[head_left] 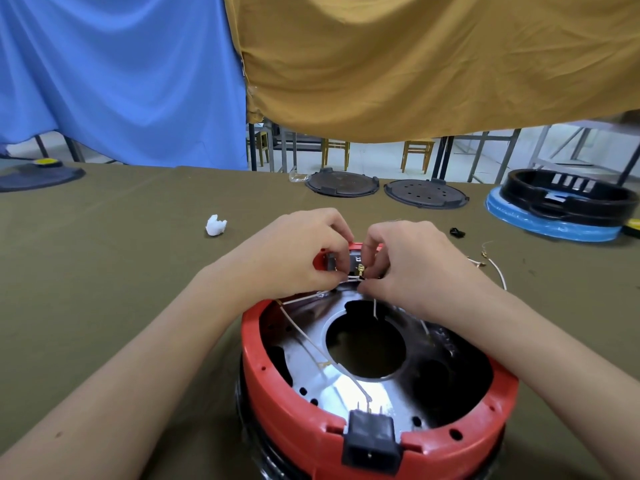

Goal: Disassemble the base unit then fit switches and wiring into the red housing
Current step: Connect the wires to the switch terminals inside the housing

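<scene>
The round red housing (277, 393) sits upside down near the table's front edge, its shiny metal plate (311, 341) with a large centre hole facing up. A black power socket (370, 441) is fitted in its near rim. At the far rim, my left hand (298, 258) grips the black switch (353, 263) seated in the housing. My right hand (408, 261) pinches a brass wire terminal (361, 270) against the switch. Thin white wires (304, 337) run across the plate to the socket.
Two dark round covers (341, 183) (426, 192) lie at the far table edge. A black ring on a blue base (568, 206) stands at far right. Loose white wires (491, 268), a small black part (457, 232) and a white scrap (215, 225) lie on the olive cloth.
</scene>
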`<state>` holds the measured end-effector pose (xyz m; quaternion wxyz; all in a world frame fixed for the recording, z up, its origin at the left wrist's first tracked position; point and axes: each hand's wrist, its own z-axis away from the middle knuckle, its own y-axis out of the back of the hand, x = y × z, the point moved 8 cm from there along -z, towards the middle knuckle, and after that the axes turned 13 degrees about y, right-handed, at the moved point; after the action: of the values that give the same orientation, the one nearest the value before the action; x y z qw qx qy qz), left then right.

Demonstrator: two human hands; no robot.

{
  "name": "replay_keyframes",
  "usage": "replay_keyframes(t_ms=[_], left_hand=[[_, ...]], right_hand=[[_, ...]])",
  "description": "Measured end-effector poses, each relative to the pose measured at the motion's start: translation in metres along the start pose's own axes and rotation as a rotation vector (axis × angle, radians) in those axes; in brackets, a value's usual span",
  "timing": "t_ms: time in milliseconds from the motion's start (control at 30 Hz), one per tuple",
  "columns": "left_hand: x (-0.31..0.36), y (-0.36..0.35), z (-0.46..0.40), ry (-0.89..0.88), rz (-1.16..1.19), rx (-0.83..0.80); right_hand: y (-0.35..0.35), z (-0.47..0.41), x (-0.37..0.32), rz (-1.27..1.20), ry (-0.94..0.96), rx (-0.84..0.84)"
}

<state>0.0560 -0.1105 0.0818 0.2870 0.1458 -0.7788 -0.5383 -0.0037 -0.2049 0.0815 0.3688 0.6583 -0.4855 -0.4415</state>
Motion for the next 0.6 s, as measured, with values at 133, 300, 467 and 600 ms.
replay_keyframes(t_ms=[133, 300, 467, 600], left_hand=[[0.0006, 0.0008, 0.0005, -0.007, -0.015, 0.023], [0.0010, 0.0010, 0.0006, -0.019, -0.022, 0.043], [0.0000, 0.0013, 0.0010, -0.033, -0.010, 0.050], [-0.0009, 0.0008, 0.0004, -0.040, -0.006, 0.050]], right_hand=[[0.0006, -0.0009, -0.0013, -0.013, 0.018, 0.006], [0.0011, -0.0009, 0.0006, -0.070, -0.006, -0.011], [0.0008, 0.0032, 0.0073, -0.101, -0.102, 0.005], [0.0003, 0.0042, 0.0074, -0.059, -0.125, -0.010]])
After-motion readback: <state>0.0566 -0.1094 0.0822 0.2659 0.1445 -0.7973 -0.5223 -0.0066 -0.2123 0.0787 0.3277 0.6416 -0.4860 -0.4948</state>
